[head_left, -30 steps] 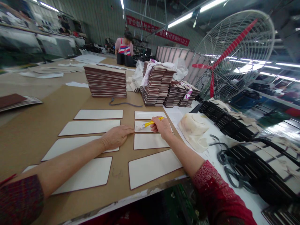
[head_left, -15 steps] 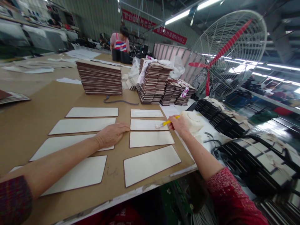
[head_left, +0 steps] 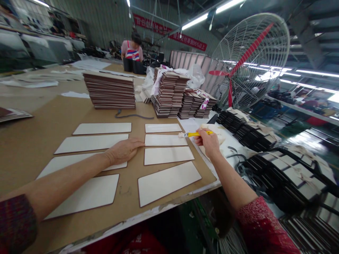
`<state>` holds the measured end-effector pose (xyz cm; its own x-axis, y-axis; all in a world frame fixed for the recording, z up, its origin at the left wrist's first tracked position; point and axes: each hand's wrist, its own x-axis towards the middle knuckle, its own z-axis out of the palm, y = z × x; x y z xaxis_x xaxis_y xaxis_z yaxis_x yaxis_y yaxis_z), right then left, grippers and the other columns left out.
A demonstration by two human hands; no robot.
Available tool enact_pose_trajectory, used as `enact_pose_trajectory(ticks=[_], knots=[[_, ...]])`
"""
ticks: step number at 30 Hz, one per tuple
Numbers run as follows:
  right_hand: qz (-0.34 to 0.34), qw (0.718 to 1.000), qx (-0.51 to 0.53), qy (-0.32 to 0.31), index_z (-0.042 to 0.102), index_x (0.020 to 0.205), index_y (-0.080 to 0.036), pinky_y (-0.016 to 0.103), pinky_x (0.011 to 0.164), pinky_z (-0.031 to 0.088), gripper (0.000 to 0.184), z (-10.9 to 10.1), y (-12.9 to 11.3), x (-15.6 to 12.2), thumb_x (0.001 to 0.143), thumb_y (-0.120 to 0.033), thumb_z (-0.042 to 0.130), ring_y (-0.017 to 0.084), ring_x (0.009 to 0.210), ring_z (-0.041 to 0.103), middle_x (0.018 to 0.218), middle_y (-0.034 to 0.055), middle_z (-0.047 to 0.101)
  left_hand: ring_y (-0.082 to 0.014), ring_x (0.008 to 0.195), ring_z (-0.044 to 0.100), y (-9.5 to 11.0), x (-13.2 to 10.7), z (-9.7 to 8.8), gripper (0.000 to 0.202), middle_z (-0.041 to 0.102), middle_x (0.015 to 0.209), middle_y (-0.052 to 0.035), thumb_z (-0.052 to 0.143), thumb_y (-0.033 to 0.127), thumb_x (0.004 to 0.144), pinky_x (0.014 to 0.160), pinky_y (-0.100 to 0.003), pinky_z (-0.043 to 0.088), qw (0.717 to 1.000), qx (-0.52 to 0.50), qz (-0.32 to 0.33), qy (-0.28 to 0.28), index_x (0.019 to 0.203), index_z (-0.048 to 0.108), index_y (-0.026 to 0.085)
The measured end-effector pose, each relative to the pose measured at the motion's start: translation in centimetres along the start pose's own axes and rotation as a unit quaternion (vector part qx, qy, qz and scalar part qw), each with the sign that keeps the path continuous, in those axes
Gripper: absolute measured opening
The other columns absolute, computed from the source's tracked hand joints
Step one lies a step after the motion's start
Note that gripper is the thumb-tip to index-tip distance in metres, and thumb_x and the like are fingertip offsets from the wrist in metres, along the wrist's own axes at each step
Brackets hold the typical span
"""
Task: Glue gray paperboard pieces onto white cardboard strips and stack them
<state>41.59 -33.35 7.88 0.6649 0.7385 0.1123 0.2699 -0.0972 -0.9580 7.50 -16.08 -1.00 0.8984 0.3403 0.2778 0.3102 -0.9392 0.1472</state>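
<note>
My right hand (head_left: 208, 141) grips a paintbrush (head_left: 194, 134) by its yellow handle. The whitish bristles point left, at the upper right edge of a pale rectangular panel (head_left: 164, 140), second from the back in the right column. Stretched out over the board, my left hand (head_left: 127, 150) has its fingertips at that panel's left end; its fingers are extended and hold nothing. Beneath my left forearm, pale panels (head_left: 92, 143) with dark edges form a second column, partly hidden. Nearest the front edge in the right column lies a larger panel (head_left: 169, 183).
Behind the panels stand a stack of brown-edged boards (head_left: 109, 91) and further stacks (head_left: 171, 93). A grey strip (head_left: 135, 115) lies before them. Black-and-white bundles (head_left: 288, 169) and a large caged fan (head_left: 251, 60) are at right. A co-worker (head_left: 131, 51) is at the far side.
My right hand has moved slightly right and turned the brush more level, its bristles shifting to the panel's upper right edge. My left hand keeps its place by the panel. The view has shifted slightly.
</note>
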Motion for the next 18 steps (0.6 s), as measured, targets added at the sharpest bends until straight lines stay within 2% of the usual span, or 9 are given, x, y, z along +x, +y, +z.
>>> enact_pose_trajectory(ticks=[4,7,11,14,18], knots=[[0.035,0.996,0.073,-0.037,0.067,0.095,-0.018,0.016,0.043,0.049,0.022,0.5,-1.1,-2.6,0.087,-0.035,0.055,0.009,0.046,0.059,0.065,-0.0005,0.07,-0.0239,0.123,0.059,1.8,-0.9,-2.4,0.04,0.064,0.131,-0.0113,0.041,0.016,0.094,0.112,-0.04,0.045,0.999,0.004,-0.014,0.029,0.127,0.063,0.015],[0.067,0.987,0.117,-0.091,0.068,0.09,-0.016,0.015,0.042,0.047,0.02,1.5,-1.3,-4.5,0.086,-0.033,0.059,0.009,0.046,0.059,0.065,0.0017,0.07,-0.0219,0.123,0.058,4.5,-2.6,-3.2,0.04,0.063,0.132,-0.0091,0.04,0.013,0.095,0.112,-0.037,0.045,1.0,-0.014,0.013,0.008,0.128,0.063,0.017],[0.083,0.977,0.149,-0.129,0.067,0.088,-0.016,0.016,0.04,0.047,0.017,3.8,-1.0,-6.1,0.085,-0.032,0.063,0.01,0.045,0.058,0.062,0.0008,0.068,-0.0197,0.123,0.059,6.9,-4.6,-1.9,0.044,0.061,0.137,-0.0083,0.039,0.008,0.096,0.11,-0.034,0.047,1.0,-0.023,0.013,-0.014,0.133,0.06,0.019],[0.083,0.975,0.148,-0.144,0.067,0.087,-0.016,0.017,0.041,0.048,0.017,5.5,-0.7,-6.5,0.084,-0.033,0.063,0.01,0.046,0.059,0.061,0.0004,0.068,-0.0214,0.124,0.058,7.5,-5.0,-0.6,0.044,0.062,0.137,-0.0106,0.039,0.007,0.096,0.111,-0.037,0.046,1.0,-0.01,0.02,-0.015,0.133,0.061,0.016],[0.084,0.973,0.138,-0.164,0.067,0.086,-0.017,0.017,0.043,0.05,0.018,7.4,-0.6,-6.7,0.086,-0.034,0.061,0.011,0.047,0.06,0.062,0.0006,0.068,-0.0229,0.124,0.059,7.6,-4.8,-0.2,0.042,0.064,0.135,-0.0125,0.041,0.006,0.096,0.112,-0.04,0.046,1.0,0.002,0.029,-0.011,0.132,0.062,0.013]])
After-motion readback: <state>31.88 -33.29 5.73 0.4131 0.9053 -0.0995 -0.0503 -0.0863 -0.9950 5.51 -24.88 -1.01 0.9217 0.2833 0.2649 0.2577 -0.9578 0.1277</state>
